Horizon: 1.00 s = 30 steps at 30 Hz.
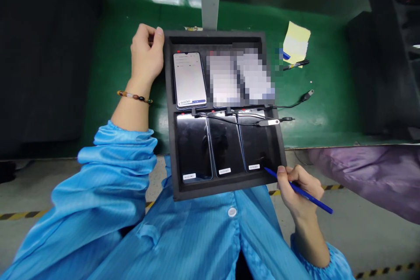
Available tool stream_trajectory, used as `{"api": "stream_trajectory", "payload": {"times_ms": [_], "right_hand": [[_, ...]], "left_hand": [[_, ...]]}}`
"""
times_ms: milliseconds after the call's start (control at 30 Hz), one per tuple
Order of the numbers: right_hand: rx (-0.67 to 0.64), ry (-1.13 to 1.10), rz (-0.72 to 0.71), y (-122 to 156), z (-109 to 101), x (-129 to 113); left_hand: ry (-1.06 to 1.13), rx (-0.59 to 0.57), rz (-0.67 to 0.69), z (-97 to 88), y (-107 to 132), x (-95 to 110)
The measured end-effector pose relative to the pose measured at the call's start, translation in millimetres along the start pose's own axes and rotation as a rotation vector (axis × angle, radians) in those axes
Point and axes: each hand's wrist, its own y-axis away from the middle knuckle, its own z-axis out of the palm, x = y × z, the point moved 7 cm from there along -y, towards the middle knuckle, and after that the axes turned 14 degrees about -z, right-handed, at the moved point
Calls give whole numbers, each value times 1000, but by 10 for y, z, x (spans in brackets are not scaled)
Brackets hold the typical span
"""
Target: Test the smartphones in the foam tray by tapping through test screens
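A black foam tray (226,186) lies partly over the green table's front edge, close to my body. Several phones fill its two rows. In the back row, one phone (190,79) has a lit white screen and the two beside it are pixelated. Dark screens show in the front row, such as the phone (193,148) at left, each with a small white label near its lower end. My left hand (147,50) is curled closed against the tray's upper left side, with nothing visible in it. My right hand (300,186) grips a blue pen (311,200), its tip over the front right phone.
Short black cables with a metal-ended plug (269,122) cross the tray; another plug (308,95) lies on the green table (328,113). Yellow paper (297,39) and a black pen (296,65) are behind. Dark boxes flank both sides. A purple sleeve (364,175) is at right.
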Motion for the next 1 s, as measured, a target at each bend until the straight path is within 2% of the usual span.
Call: {"api": "stream_trajectory", "payload": {"times_ms": [233, 300, 367, 467, 533, 600, 700, 800, 900, 1000], "right_hand": [[2, 32, -28, -76, -8, -67], [-10, 9, 0, -47, -9, -64], [-2, -115, 71, 2, -9, -1], [138, -334, 186, -37, -88, 240], [261, -230, 148, -249, -234, 446], [291, -1, 31, -622, -346, 642], [62, 124, -112, -1306, -232, 977], [-66, 192, -232, -1782, -62, 1161], [-66, 228, -295, -1906, 105, 1092], [-19, 133, -356, -1786, 226, 839]], "left_hand": [[-40, 3, -14, -1, -29, -38], [-47, 17, -15, -2, -32, -45], [-36, 25, -9, 1, -13, -34], [14, 23, 22, 15, 68, 28], [57, 53, 53, -13, 173, 103], [75, 82, 80, -68, 336, 197], [31, 68, 127, -176, 703, 352], [-35, 15, 208, -298, 1173, 484], [-98, -27, 295, -378, 1624, 563], [-166, -69, 341, -379, 1926, 598]]}}
